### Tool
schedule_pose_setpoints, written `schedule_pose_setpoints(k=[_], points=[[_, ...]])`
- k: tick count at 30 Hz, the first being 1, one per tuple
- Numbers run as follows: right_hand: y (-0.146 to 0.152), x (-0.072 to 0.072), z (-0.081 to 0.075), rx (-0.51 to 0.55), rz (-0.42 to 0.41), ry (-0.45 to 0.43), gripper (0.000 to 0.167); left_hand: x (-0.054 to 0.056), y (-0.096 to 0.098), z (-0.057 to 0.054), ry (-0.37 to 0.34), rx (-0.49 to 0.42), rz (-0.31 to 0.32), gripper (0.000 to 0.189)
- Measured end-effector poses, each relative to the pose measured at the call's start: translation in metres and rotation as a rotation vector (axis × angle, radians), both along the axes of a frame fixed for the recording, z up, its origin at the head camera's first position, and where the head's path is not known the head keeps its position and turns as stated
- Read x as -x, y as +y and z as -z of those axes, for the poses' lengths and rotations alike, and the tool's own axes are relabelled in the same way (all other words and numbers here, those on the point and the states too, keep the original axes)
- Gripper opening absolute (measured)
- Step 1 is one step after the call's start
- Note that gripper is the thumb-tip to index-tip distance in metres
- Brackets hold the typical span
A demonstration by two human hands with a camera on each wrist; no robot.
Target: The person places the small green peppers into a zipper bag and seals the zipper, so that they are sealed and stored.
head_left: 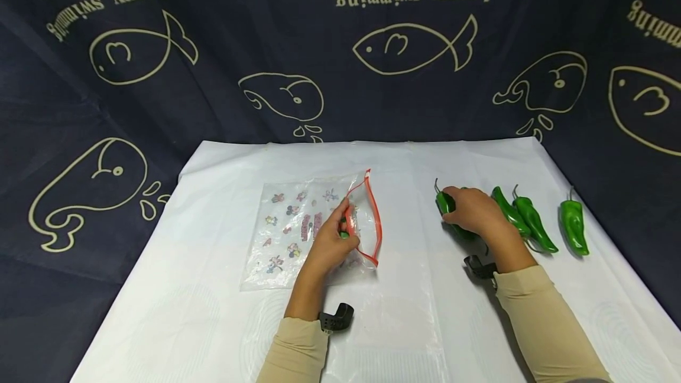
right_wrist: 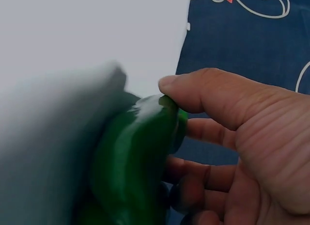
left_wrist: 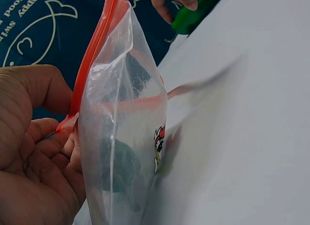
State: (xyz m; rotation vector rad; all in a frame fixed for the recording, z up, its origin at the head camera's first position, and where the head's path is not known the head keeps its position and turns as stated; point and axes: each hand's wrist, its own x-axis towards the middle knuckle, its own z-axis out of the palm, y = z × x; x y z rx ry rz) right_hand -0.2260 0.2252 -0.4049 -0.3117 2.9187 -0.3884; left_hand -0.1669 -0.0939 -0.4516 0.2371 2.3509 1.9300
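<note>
A clear zip bag (head_left: 289, 241) with a red zip edge and small cartoon prints lies on the white table. My left hand (head_left: 331, 247) pinches its red rim between thumb and fingers, and the mouth gapes toward the right. Through the plastic a dark green shape (left_wrist: 118, 164) shows inside in the left wrist view. Farther right, my right hand (head_left: 473, 210) grips a glossy green pepper (head_left: 446, 201), its stem pointing away. In the right wrist view the thumb lies at one end of the pepper (right_wrist: 133, 157), with the fingers curled behind it.
Right of my right hand lie several green peppers, two side by side (head_left: 534, 223) and one apart (head_left: 573, 226) near the table's right edge. A dark cloth (head_left: 266, 28) with fish and whale drawings hangs behind the white-covered table (head_left: 159, 312).
</note>
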Motion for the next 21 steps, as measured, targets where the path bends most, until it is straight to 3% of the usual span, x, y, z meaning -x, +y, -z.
schedule_pose_setpoints(k=[21], points=[[-0.002, 0.013, -0.004, -0.094, -0.048, -0.064, 0.077, -0.001, 0.000, -0.001, 0.009, 0.017, -0.003, 0.086]])
